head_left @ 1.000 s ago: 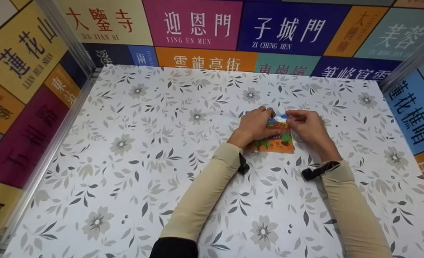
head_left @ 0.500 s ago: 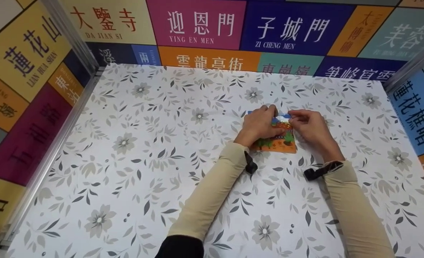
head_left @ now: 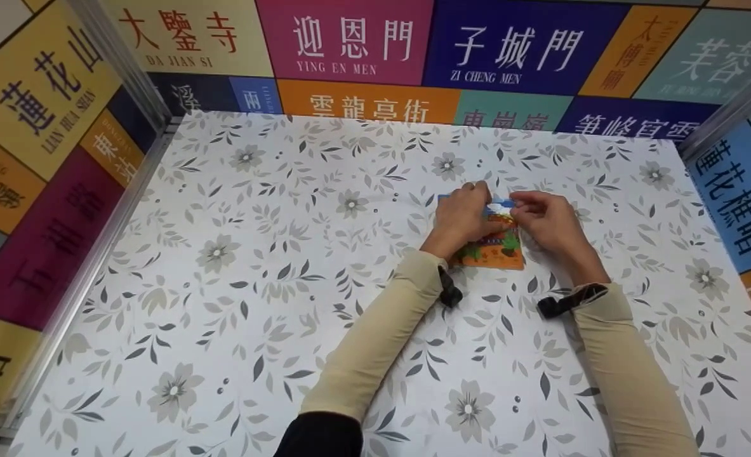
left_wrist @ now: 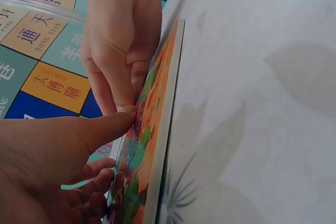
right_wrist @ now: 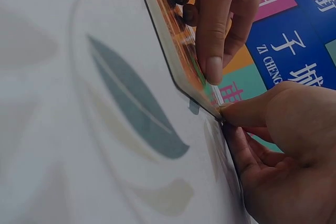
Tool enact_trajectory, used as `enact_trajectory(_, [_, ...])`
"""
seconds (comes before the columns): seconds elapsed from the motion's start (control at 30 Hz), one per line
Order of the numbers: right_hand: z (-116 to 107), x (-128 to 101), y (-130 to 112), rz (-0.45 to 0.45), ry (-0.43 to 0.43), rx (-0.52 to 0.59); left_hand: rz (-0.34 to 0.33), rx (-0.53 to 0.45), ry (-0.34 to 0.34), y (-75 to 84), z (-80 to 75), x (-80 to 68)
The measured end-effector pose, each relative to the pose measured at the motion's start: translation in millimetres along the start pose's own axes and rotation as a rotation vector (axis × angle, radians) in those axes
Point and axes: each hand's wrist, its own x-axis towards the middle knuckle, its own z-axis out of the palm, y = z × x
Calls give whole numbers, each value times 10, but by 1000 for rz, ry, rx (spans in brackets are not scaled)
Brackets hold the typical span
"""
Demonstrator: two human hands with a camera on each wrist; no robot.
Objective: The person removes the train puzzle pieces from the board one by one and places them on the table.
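Beige sleeves with black wrist straps, bare hands.

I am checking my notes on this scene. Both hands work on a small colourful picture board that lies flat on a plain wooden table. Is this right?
Not quite. The table is not plain wood: it has a white cover printed with grey flowers and leaves, as the head view shows. The rest holds: the left hand and the right hand both work on the small colourful picture board, which lies flat.
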Motion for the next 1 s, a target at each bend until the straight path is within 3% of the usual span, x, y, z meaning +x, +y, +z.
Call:
enact_trajectory(0.4, [1, -6, -8, 36, -13, 20, -43, -57, -55, 5, -37, 83])
enact_trajectory(0.7, [-10, 3, -11, 53, -22, -6, -35, -78, -52, 5, -41, 87])
enact_trajectory(1.0, [-34, -12, -27, 67, -23, 27, 9, -4, -90, 23, -107, 46])
